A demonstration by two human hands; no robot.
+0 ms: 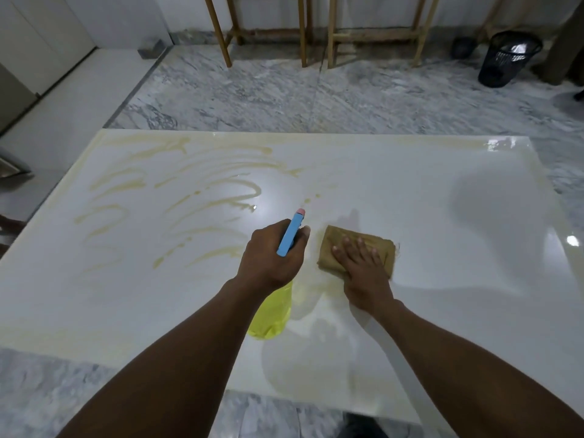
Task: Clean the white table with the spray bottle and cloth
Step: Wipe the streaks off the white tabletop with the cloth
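The spray bottle [271,314] hangs over the middle of the white table [442,200], its blue trigger head with a pink nozzle aimed toward twelve o'clock. The left hand [273,251] is clenched round its neck, with the translucent yellow body trailing below the wrist toward six o'clock. The body looks like thin, smooth plastic, light to moderate in weight depending on its fill, and probably slick if wet. The neck under the trigger is the sound place to take it. At three o'clock of the bottle, just beside it, the cloth [335,245] lies folded into a rough tan rectangle on the tabletop. The right hand [363,270] presses it down with flat, spread fingers. It seems soft and limp, likely damp, best driven by palm pressure rather than pinched. The tabletop is glossy and hard, throwing back light, so the cloth should glide easily. Yellowish smears [126,210] curl across the surface toward ten o'clock of the bottle.
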